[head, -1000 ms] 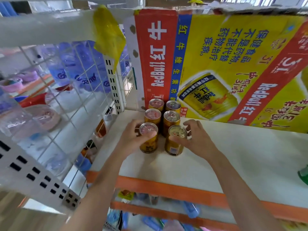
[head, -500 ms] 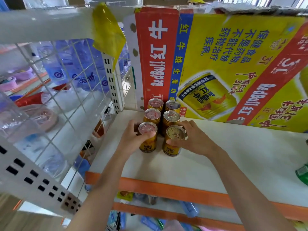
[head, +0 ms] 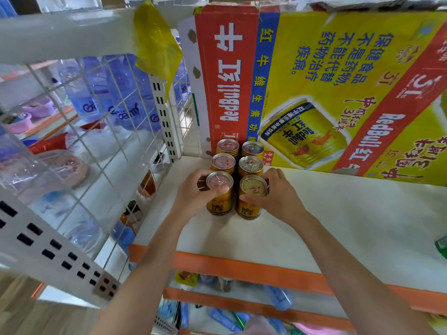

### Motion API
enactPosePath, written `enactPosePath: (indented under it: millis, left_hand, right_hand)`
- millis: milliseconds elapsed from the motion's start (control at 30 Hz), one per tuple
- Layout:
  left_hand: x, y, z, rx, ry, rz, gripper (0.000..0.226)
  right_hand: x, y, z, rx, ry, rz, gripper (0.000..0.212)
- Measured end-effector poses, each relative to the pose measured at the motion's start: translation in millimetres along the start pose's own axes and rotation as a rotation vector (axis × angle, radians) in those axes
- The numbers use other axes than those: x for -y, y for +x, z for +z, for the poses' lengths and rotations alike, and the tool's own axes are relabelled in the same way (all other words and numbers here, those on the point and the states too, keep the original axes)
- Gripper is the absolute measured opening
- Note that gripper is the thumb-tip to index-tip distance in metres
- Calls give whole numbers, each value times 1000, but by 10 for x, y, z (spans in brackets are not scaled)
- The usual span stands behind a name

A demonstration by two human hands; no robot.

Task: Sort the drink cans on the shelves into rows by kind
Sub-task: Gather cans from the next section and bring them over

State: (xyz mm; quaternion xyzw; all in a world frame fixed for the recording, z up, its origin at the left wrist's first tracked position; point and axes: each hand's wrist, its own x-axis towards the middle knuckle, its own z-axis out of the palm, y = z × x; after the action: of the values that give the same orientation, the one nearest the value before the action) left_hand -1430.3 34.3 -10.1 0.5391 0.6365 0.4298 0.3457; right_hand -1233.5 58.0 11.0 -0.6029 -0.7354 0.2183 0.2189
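Count: 6 gold Red Bull cans, 2 columns of 3. One front can under each of the 2 hands, the other 4 just behind them. 1 Red Bull carton behind the cans; 1 green item far right of the right hand, kind unclear.

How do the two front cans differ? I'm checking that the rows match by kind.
The front-left can has a silvery, pink-tinted lid; the front-right can has a gold lid. The left hand grips the front-left can from its left side, while the right hand grips the front-right can from its right. Both stand upright on the shelf, side by side, with the same yellow Red Bull label.
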Motion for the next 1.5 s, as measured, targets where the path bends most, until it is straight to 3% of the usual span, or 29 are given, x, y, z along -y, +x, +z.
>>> enactPosePath:
  millis: [367, 533, 667, 800, 1000, 1500]
  left_hand:
    - [-45, -121, 94, -39, 1, 32, 41]
    - [-84, -200, 26, -34, 259, 133, 44]
    - [-191, -300, -77, -80, 694, 322, 44]
    - [-392, -385, -36, -100, 792, 485, 36]
    - [-553, -476, 364, 79, 833, 589, 32]
    - [-1120, -489, 1932, 494, 902, 860, 34]
  right_hand:
    - [23, -35, -4, 9, -67, 2, 76]
    - [-86, -143, -117, 30, -73, -124, 62]
    - [-256, -326, -243, 30, -132, -243, 52]
    - [-448, -518, -393, 69, -246, -282, 43]
    - [-750, -713, -628, 111, -391, -249, 45]
    - [-1856, -1536, -1356, -123, -439, 27, 34]
